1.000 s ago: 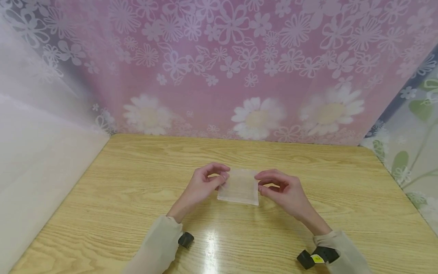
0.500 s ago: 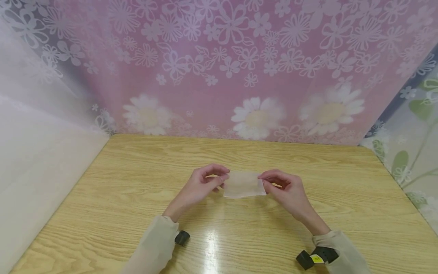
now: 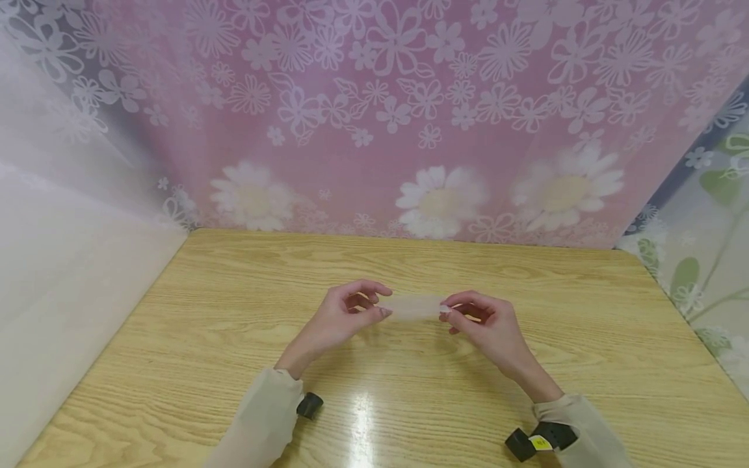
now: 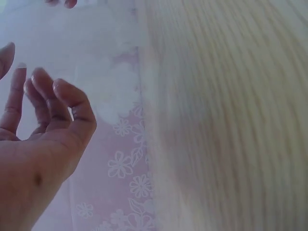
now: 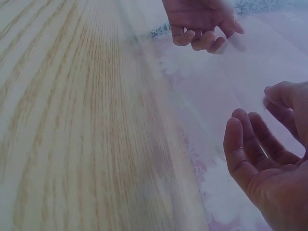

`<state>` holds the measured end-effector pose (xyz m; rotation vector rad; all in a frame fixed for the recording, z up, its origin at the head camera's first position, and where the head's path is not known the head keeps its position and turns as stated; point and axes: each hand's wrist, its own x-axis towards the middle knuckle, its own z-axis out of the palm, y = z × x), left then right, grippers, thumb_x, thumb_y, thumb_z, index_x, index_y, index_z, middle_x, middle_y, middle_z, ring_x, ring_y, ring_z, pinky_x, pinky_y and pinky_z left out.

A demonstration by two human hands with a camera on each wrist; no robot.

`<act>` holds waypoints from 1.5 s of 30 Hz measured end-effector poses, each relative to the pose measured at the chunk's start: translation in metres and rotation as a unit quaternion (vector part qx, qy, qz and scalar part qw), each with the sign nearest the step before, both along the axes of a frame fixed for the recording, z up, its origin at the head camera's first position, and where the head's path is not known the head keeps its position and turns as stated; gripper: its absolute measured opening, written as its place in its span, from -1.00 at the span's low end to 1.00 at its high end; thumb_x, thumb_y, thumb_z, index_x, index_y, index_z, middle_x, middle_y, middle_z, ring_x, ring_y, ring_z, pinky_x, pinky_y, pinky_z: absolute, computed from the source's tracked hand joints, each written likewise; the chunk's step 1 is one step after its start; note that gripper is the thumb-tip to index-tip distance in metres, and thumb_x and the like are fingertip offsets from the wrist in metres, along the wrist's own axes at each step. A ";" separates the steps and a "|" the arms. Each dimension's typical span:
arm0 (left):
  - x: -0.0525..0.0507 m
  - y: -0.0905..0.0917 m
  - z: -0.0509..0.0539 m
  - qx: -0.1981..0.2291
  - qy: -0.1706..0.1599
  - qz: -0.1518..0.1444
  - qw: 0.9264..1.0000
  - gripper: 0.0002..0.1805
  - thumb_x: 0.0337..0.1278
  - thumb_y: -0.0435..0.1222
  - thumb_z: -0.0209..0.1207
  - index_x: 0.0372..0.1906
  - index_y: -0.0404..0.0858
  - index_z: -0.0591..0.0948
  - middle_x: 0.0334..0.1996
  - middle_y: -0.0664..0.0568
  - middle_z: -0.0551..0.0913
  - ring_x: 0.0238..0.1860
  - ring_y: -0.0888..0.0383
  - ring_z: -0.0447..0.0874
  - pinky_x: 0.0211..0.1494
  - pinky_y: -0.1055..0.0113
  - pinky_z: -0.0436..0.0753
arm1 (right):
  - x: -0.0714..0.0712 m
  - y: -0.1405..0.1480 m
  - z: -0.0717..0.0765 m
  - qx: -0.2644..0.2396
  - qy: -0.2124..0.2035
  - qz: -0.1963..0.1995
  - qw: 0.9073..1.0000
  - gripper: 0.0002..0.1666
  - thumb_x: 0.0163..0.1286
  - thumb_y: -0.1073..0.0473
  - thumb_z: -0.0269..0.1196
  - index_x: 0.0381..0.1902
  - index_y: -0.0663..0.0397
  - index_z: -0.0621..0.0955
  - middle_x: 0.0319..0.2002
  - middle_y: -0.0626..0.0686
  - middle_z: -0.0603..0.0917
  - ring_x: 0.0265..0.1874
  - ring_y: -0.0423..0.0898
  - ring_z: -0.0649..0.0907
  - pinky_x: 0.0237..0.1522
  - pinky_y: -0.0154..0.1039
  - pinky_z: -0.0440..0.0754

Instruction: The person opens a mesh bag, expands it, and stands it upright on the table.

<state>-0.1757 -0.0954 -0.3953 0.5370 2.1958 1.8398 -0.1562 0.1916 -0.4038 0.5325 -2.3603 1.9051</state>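
Note:
A thin translucent sheet [image 3: 414, 307], blurred and seen nearly edge-on in the head view, is held above the wooden table between two hands. At its right end, the right hand [image 3: 497, 331] pinches it between thumb and fingertips. The left hand [image 3: 333, 322] is at the other end, thumb and index finger spread apart around the sheet's edge; whether they touch it is unclear. In the left wrist view the left hand [image 4: 48, 134] has loosely bent fingers. The right wrist view shows the right hand [image 5: 274, 163] below and the left hand [image 5: 202, 24] beyond.
The wood-grain table [image 3: 234, 273] lies under both hands. Behind it hangs a pink floral curtain [image 3: 351, 169], with pale sheeting [image 3: 70, 227] at the left and leaf-patterned cloth [image 3: 714, 260] at the right. Black devices sit at both wrists.
The sheet has tilted from a broad square face to a narrow, blurred strip. The left thumb and index finger have spread apart; the right hand has shifted only slightly.

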 end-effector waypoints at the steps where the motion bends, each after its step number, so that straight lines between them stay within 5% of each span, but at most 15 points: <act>1: 0.000 0.000 0.000 -0.002 0.007 0.006 1.000 -0.73 0.31 -0.22 0.34 0.08 -0.04 0.69 0.01 0.00 0.64 -0.05 0.04 0.65 0.03 0.22 0.67 | 0.000 0.000 0.000 -0.001 -0.003 0.001 1.000 -0.81 0.42 0.40 0.28 -0.05 0.41 0.65 -0.23 -0.11 0.77 -0.25 -0.26 0.78 -0.29 -0.25 0.79; 8: 0.000 0.004 0.001 0.036 0.058 0.027 0.997 -0.84 0.32 -0.26 0.33 -0.06 -0.18 0.74 -0.02 0.03 0.68 -0.04 0.06 0.68 -0.06 0.31 0.70 | 0.001 0.000 -0.001 0.009 -0.006 0.001 1.000 -0.83 0.43 0.38 0.29 -0.08 0.39 0.65 -0.23 0.22 0.78 -0.26 -0.21 0.79 -0.31 -0.23 0.79; 16: 0.001 0.008 0.005 0.057 0.074 0.027 0.995 -0.84 0.34 -0.30 0.31 -0.06 -0.25 0.72 -0.07 -0.03 0.73 -0.06 0.08 0.73 -0.02 0.31 0.73 | 0.002 -0.001 0.004 0.032 0.022 -0.018 0.999 -0.81 0.40 0.32 0.34 -0.07 0.31 0.68 -0.24 -0.12 0.73 -0.28 -0.26 0.73 -0.28 -0.33 0.75; 25: 0.005 0.010 0.013 0.022 0.076 0.031 0.996 -0.81 0.34 -0.24 0.32 -0.02 -0.18 0.73 -0.07 0.02 0.76 -0.08 0.14 0.73 0.00 0.30 0.70 | 0.002 -0.006 0.014 0.002 0.070 0.003 0.998 -0.80 0.38 0.41 0.33 -0.05 0.35 0.70 -0.13 -0.14 0.72 -0.15 -0.22 0.75 -0.09 -0.39 0.74; 37: 0.006 0.012 0.015 -0.026 0.117 0.030 0.992 -0.85 0.39 -0.15 0.28 -0.05 0.03 0.78 -0.09 0.18 0.76 -0.05 0.22 0.68 0.03 0.22 0.66 | 0.003 -0.011 0.016 0.001 0.089 -0.016 0.996 -0.87 0.35 0.46 0.33 -0.15 0.29 0.71 -0.25 -0.18 0.74 -0.28 -0.25 0.76 -0.20 -0.42 0.74; 45: 0.007 0.016 0.018 -0.037 0.118 0.037 0.992 -0.90 0.37 -0.14 0.29 -0.12 -0.01 0.74 -0.12 0.18 0.76 -0.07 0.20 0.67 0.03 0.24 0.66 | 0.002 -0.012 0.017 0.008 0.088 -0.010 0.996 -0.89 0.34 0.43 0.36 -0.20 0.22 0.70 -0.26 -0.16 0.73 -0.31 -0.29 0.74 -0.22 -0.41 0.74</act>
